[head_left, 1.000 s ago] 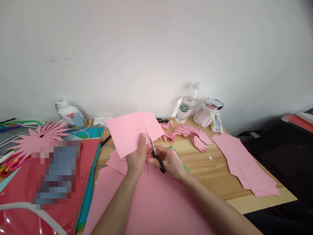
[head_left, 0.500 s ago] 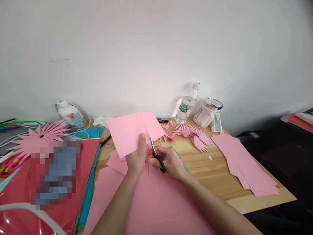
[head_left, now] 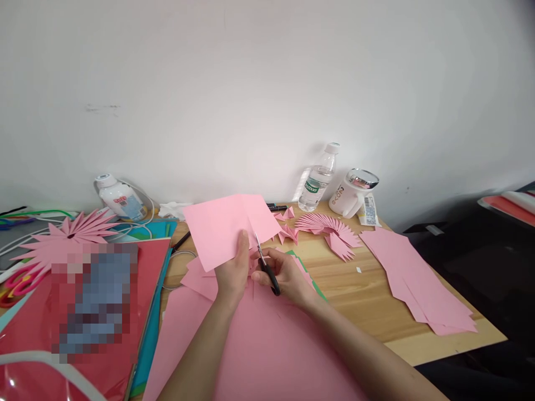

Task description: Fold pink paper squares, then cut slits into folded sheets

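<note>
Held up over the desk is a creased sheet of pink paper (head_left: 215, 225). My left hand (head_left: 234, 273) grips its lower edge, thumb on top, fingers hidden beneath. In my right hand (head_left: 288, 275) are black-handled scissors (head_left: 268, 273), their blades pointing up and away at a slit in the paper beside the left thumb. Under both forearms lies a large pink sheet (head_left: 251, 351), with smaller pink pieces (head_left: 200, 281) on top. Behind the hands, small folded pink pieces (head_left: 288, 233) and a curved row of folded pink pieces (head_left: 324, 225) rest on the wooden desk.
Pink paper strips (head_left: 412, 278) lie at the right. Along the wall stand a water bottle (head_left: 315, 184), a white mug (head_left: 349, 195) and a white bottle (head_left: 121, 197). A pink folded-paper fan (head_left: 69, 236), pink-handled scissors (head_left: 27, 278) and a red plastic-wrapped pack (head_left: 150, 267) are left.
Hands, paper and scissors keep nearly the same place. The scissors have shifted very slightly; the view has moved a little.
</note>
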`<state>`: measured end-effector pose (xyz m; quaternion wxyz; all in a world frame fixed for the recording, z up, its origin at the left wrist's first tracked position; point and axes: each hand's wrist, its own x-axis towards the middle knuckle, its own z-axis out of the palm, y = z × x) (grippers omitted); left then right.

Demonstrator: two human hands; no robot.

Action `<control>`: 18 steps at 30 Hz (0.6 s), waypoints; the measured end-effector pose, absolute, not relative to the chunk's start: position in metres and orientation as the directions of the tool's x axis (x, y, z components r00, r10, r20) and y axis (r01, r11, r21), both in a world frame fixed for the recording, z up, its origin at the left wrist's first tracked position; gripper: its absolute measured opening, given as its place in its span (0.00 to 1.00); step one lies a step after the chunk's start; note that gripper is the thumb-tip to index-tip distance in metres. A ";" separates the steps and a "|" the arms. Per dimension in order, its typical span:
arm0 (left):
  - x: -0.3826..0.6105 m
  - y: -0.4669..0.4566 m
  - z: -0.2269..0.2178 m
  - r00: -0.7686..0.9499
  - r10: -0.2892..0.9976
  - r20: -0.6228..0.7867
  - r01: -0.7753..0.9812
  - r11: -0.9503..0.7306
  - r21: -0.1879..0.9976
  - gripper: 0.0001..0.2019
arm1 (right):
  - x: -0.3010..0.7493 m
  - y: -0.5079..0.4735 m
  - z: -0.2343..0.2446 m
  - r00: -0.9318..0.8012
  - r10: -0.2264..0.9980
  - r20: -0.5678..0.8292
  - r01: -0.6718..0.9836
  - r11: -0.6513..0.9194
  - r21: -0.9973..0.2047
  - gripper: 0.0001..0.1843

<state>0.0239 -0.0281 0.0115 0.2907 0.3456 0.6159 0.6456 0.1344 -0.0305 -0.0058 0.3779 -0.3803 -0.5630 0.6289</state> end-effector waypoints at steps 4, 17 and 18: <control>0.028 -0.028 0.006 -0.577 0.813 0.077 0.052 -0.058 0.997 0.21 | 0.136 -0.029 -0.008 -0.427 0.904 0.015 -0.112 -0.037 -0.993 0.28; 0.031 -0.030 0.009 -0.580 0.810 0.088 0.038 -0.081 0.996 0.24 | 0.136 -0.031 -0.002 -0.406 0.913 -0.023 -0.078 -0.059 -0.995 0.27; 0.031 -0.030 0.009 -0.581 0.809 0.090 0.041 -0.082 0.996 0.24 | 0.136 -0.031 -0.001 -0.403 0.915 -0.025 -0.074 -0.059 -0.995 0.27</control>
